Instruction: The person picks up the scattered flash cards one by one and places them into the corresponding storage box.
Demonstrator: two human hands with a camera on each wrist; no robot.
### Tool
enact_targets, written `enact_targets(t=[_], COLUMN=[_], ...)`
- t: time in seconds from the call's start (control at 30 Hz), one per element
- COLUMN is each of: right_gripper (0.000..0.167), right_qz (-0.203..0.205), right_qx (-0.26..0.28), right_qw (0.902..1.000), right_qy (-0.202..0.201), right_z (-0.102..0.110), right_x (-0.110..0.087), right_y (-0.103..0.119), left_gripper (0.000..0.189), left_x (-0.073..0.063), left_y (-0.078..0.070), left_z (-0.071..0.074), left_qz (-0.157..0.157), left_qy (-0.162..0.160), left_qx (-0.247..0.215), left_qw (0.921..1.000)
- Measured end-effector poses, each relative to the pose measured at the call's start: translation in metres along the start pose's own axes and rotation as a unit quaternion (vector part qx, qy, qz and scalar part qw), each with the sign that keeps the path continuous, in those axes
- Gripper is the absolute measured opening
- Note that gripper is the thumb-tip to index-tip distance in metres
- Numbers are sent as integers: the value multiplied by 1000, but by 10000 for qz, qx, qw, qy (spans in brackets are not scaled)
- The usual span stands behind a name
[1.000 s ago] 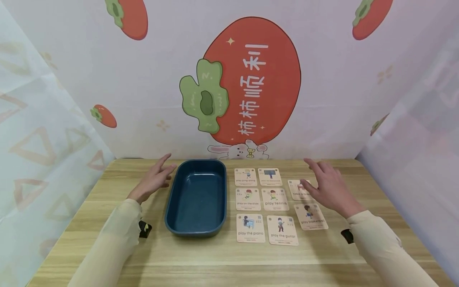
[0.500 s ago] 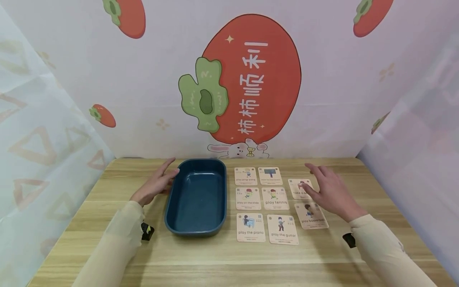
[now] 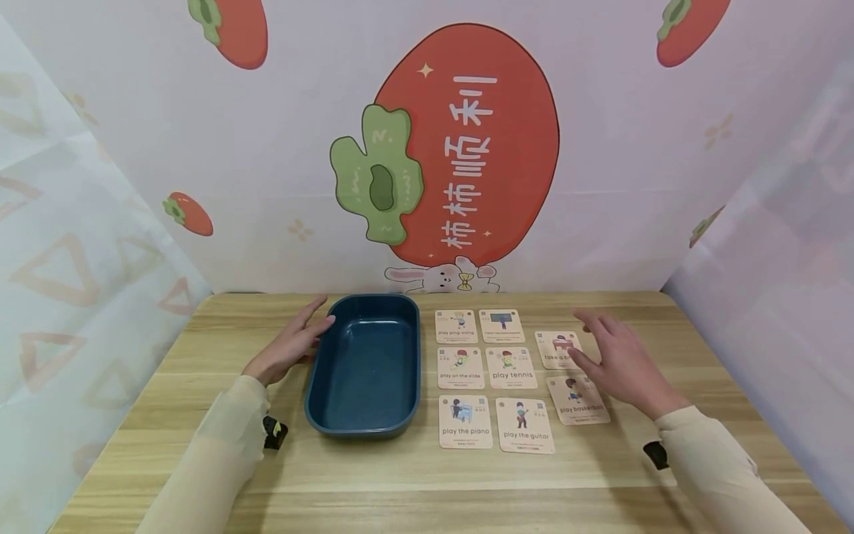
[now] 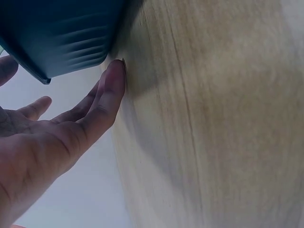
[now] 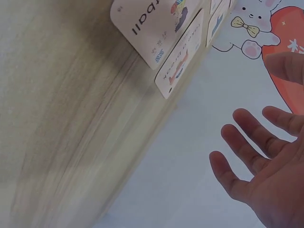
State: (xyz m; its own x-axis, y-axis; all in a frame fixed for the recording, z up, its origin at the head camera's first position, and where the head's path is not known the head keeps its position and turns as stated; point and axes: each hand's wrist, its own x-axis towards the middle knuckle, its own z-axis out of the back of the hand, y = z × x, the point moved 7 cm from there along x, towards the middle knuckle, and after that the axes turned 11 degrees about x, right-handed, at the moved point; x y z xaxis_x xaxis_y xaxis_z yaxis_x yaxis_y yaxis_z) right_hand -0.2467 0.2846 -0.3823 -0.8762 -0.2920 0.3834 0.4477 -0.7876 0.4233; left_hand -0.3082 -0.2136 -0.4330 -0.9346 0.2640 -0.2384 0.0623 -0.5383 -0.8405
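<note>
A dark blue rectangular tray stands on the wooden table, left of the cards. My left hand is at its left side with fingers spread, fingertips right at the rim; in the left wrist view the little-finger side lies low beside the tray's ribbed wall. Over the right-hand cards hovers my right hand, fingers loosely extended and holding nothing. Its thumb overlaps the "take a break" card. Just nearer lies the "play basketball" card, both cards slightly tilted.
Several more picture cards lie face up in two columns beside the tray, among them "play tennis", "play the piano" and "play the guitar". A printed cloth backdrop rises behind the table's far edge.
My left hand has moved right, up to the tray's side. The right hand has shifted slightly right and nearer, still above the cards. Tray and cards stay in place.
</note>
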Motion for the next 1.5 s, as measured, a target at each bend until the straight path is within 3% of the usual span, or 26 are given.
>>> enact_targets(t=[0.63,1.03,1.5], right_gripper=[62,69,70], right_qz=[-675,-1134,-1334], right_qx=[562,1309,1664], right_qw=[9954,9791,9680], right_qy=[394,1063,1321], right_z=[6,-5,-11], right_x=[-11,-22,-31], right_y=[-12,-27,-33], left_gripper=[70,65,59], left_x=[2,1,2], left_y=[5,1,4], left_z=[-2,-6,-9], left_qz=[-93,-133,-89], left_qy=[85,188,306], left_qx=[-106,-266,-351], left_qw=[9999,9994,9989])
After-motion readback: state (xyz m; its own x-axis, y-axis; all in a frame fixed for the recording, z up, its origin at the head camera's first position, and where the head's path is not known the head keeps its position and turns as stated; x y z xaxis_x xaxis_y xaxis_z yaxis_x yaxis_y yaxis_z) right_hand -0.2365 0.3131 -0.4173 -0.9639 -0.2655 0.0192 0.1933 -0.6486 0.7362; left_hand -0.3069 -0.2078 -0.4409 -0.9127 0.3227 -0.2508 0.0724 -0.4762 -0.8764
